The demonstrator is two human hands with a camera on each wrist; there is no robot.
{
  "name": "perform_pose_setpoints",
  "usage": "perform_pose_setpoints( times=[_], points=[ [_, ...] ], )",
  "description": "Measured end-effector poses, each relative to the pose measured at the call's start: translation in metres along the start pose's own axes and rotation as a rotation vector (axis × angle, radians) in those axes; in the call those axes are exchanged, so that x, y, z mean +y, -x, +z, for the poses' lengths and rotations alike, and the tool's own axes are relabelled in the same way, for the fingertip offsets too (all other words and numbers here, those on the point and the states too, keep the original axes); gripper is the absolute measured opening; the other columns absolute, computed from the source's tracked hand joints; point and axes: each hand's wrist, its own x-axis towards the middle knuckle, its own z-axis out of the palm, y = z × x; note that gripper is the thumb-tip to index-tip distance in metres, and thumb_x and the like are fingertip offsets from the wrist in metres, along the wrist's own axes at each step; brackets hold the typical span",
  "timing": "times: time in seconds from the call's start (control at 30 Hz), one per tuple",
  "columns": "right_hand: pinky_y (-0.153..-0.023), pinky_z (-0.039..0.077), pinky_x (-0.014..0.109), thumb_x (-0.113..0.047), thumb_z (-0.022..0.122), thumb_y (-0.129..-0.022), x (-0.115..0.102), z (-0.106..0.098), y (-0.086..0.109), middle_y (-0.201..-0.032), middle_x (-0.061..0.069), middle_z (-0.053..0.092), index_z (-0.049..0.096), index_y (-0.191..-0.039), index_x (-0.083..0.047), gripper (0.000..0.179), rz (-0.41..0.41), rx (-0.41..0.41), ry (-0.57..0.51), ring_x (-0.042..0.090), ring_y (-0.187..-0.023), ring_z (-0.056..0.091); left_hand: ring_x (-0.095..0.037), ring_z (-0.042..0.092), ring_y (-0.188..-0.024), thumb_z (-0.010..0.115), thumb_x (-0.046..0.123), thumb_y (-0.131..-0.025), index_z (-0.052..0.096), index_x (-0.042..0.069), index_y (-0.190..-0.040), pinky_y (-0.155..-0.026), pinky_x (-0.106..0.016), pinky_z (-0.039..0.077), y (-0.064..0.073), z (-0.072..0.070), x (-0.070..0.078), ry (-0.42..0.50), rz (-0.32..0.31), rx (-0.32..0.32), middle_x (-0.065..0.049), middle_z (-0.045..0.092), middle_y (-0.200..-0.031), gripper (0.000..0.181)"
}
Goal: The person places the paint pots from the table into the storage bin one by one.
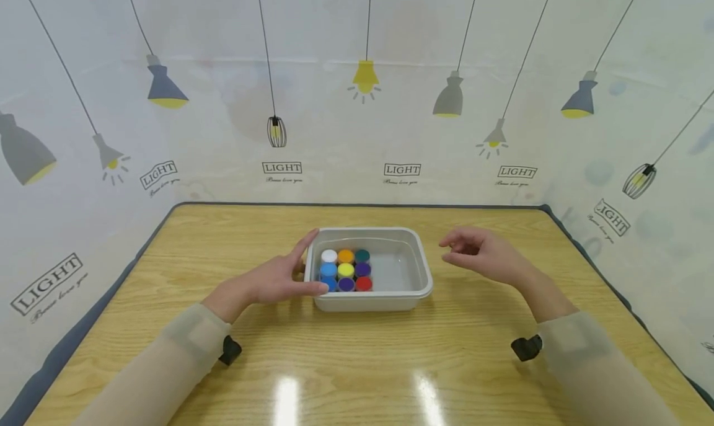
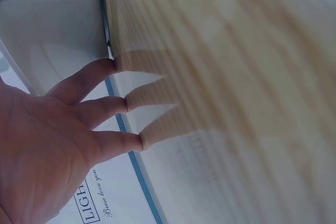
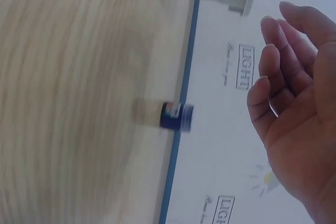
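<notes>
A light grey plastic bin (image 1: 397, 271) stands on the table, with several small paint jars (image 1: 346, 270) in rows on its left side. Their lids include white, orange, green, blue, yellow, purple and red. My left hand (image 1: 273, 278) rests at the bin's left end, index finger at the back corner, thumb over the front rim. In the left wrist view its other fingers (image 2: 100, 111) stretch straight down to the table. My right hand (image 1: 485, 254) hovers right of the bin, fingers loosely bent around nothing. Beyond it, in the right wrist view, stands a dark blue jar (image 3: 172, 116), hidden in the head view.
The wood-grain table (image 1: 368, 358) reaches back to a white cloth backdrop (image 1: 334, 103) printed with lamps and the word LIGHT. That cloth also rises on both sides. A dark blue edge strip (image 1: 357, 204) runs along the table's back.
</notes>
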Motion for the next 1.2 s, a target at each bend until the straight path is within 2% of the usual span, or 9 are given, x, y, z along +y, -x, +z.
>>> perform_pose_setpoints(
  times=[0.07,0.23,0.43,0.6,0.93,1.1,1.2],
  points=[
    [-0.079,0.054,0.025,-0.028,0.081,-0.102,0.007,-0.004,0.003,-0.101,0.004,0.074,0.079,-0.123,-0.016,0.024,0.022,0.006,0.009,0.014,-0.089,0.065,-0.047,0.053,-0.151,0.071,0.078,-0.093,-0.014,0.046,-0.174,-0.126,-0.071,0.036,0.000,0.000,0.000,-0.005,0.000,0.001,-0.025,0.052,-0.166,0.122],
    [-0.072,0.051,0.027,-0.031,0.078,-0.104,0.025,-0.012,0.008,-0.100,0.005,0.072,0.077,-0.126,-0.012,0.029,0.074,0.010,0.037,0.014,-0.083,0.061,-0.047,0.052,-0.153,0.071,0.080,-0.092,-0.013,0.047,-0.174,-0.126,-0.071,0.036,0.000,0.001,0.000,-0.008,-0.007,0.002,-0.025,0.050,-0.167,0.122],
    [-0.068,0.049,0.029,-0.031,0.075,-0.106,0.045,-0.020,0.004,-0.100,0.007,0.073,0.075,-0.130,-0.008,0.033,0.114,0.032,0.050,0.014,-0.080,0.059,-0.047,0.053,-0.152,0.071,0.079,-0.092,-0.013,0.047,-0.174,-0.126,-0.071,0.037,0.001,0.000,0.001,-0.004,-0.011,-0.002,-0.025,0.050,-0.167,0.122],
    [-0.068,0.050,0.030,-0.030,0.073,-0.108,0.056,-0.023,-0.002,-0.104,0.012,0.074,0.072,-0.135,-0.007,0.036,0.159,0.043,0.046,0.022,-0.084,0.062,-0.047,0.053,-0.152,0.071,0.079,-0.092,-0.013,0.046,-0.174,-0.126,-0.071,0.037,0.002,-0.001,0.001,-0.003,-0.007,-0.004,-0.025,0.050,-0.167,0.122],
    [-0.075,0.054,0.033,-0.037,0.072,-0.108,0.075,-0.020,-0.017,-0.115,0.012,0.074,0.066,-0.145,-0.010,0.047,0.223,0.052,0.067,0.024,-0.092,0.066,-0.045,0.053,-0.152,0.072,0.079,-0.091,-0.013,0.048,-0.173,-0.126,-0.070,0.037,0.001,0.000,-0.002,0.005,-0.009,-0.005,-0.024,0.051,-0.166,0.122],
    [-0.072,0.054,0.033,-0.040,0.074,-0.107,0.083,-0.015,-0.025,-0.118,0.015,0.073,0.061,-0.150,-0.007,0.056,0.251,0.057,0.030,0.024,-0.090,0.066,-0.045,0.053,-0.152,0.072,0.080,-0.091,-0.012,0.051,-0.173,-0.127,-0.069,0.037,0.001,0.000,-0.002,0.000,-0.018,0.000,-0.023,0.052,-0.167,0.121],
    [-0.067,0.054,0.033,-0.044,0.074,-0.106,0.087,-0.011,-0.030,-0.120,0.017,0.072,0.058,-0.153,-0.007,0.062,0.278,0.056,0.015,0.023,-0.087,0.066,-0.046,0.053,-0.152,0.072,0.079,-0.092,-0.013,0.049,-0.173,-0.127,-0.070,0.036,0.001,-0.001,-0.002,-0.003,-0.010,-0.001,-0.024,0.051,-0.167,0.121]
  ],
)
